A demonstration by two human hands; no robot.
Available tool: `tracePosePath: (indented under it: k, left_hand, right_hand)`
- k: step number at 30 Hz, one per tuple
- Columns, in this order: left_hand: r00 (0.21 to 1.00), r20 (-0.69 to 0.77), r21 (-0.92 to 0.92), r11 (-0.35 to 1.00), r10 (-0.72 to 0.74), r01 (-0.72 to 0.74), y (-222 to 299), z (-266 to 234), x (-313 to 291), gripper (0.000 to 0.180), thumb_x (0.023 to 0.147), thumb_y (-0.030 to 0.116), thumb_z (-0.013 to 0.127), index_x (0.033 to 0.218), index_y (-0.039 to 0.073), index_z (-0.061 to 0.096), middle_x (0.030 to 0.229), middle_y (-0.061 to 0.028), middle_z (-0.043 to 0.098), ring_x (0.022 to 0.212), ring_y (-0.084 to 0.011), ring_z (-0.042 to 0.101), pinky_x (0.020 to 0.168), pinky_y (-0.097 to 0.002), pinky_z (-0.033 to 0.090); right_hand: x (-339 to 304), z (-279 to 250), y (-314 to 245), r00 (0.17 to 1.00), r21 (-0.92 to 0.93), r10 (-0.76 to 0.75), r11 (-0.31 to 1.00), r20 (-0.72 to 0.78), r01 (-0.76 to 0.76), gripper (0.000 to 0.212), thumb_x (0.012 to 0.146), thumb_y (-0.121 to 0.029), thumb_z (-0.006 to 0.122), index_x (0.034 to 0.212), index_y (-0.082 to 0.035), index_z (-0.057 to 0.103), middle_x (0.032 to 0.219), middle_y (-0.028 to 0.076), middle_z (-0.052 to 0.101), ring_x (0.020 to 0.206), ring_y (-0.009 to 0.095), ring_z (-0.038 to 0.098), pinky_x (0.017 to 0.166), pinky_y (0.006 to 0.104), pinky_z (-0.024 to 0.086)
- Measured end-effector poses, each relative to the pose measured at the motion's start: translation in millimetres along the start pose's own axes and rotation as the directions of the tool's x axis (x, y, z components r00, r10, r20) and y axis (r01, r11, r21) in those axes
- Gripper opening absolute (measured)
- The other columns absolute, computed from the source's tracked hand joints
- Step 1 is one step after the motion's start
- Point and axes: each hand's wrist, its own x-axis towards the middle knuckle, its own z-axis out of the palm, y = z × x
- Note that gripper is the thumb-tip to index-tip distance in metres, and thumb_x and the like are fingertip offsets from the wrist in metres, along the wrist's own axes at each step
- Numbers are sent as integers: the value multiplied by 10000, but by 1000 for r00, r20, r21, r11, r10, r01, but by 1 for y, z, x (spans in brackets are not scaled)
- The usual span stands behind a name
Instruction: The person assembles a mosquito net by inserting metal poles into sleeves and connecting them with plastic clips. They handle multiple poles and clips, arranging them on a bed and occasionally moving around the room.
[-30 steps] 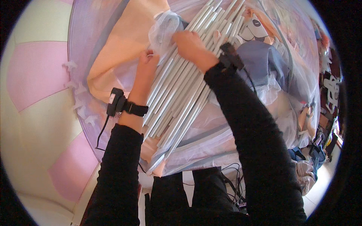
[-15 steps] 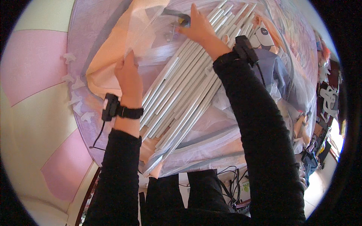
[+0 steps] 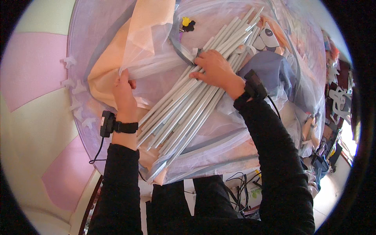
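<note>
A long bundle of thin white poles lies slantwise over rumpled sheer fabric. My left hand is closed in a pinch on white mesh netting, beside a peach-coloured cloth. Over the upper part of the poles, my right hand is closed at a grey fabric trim, which runs along the mesh up to its fingers. The palm covers some of the poles, and part of what the fingers hold is hidden. A yellow and black small item lies beyond, on the lilac fabric.
Grey-blue fabric is bunched right of the poles, near a panda-like print. White star-shaped pieces line the left edge. Pink and cream matting covers the left side. Black cables hang near my legs.
My right hand has come nearer, from the far end down onto the poles, drawing the grey trim with it. The yellow and black item is now uncovered. My left hand has shifted slightly left and nearer.
</note>
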Motion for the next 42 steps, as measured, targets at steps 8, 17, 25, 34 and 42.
tracePosePath:
  k: [8,17,25,34,42]
  left_hand:
    - [993,10,-108,987,-122,122,-4,-2,8,223,921,253,555,962,34,551,710,-69,597,608,-159,569,586,-279,465]
    - [338,627,229,248,702,-941,25,105,-6,377,821,35,574,1187,16,488,997,-155,596,938,-328,580,810,-403,469]
    - [648,712,680,-38,269,-732,35,143,67,620,830,121,606,1367,20,313,1270,-268,484,1105,-412,524,885,-461,464]
    - [749,535,830,-80,390,-552,30,69,33,831,633,205,824,1303,-21,389,1265,-250,508,1168,-375,503,948,-429,422]
    - [704,562,743,111,434,-661,11,170,48,709,646,214,810,1226,18,451,1083,-208,563,1009,-384,553,868,-438,456]
  right_hand:
    - [-69,20,-14,992,59,-107,992,-73,111,320,818,-350,640,987,-79,615,1073,98,571,1134,294,496,1092,479,264]
    - [-127,76,-29,754,215,567,824,-333,-524,790,832,-325,657,1451,-58,246,1516,214,155,1403,392,119,1135,481,126]
    - [-174,126,-10,374,395,922,308,101,-866,1509,499,-553,846,1409,42,-201,1467,328,-188,1389,430,-154,1139,488,24]
    - [-166,164,4,416,-231,909,404,-4,-885,1614,424,-620,850,1382,10,-286,1466,277,-261,1392,392,-194,1144,497,80]
    - [-167,148,11,196,67,897,185,397,-980,1606,429,-657,828,1385,31,-263,1483,261,-235,1399,396,-166,1149,452,126]
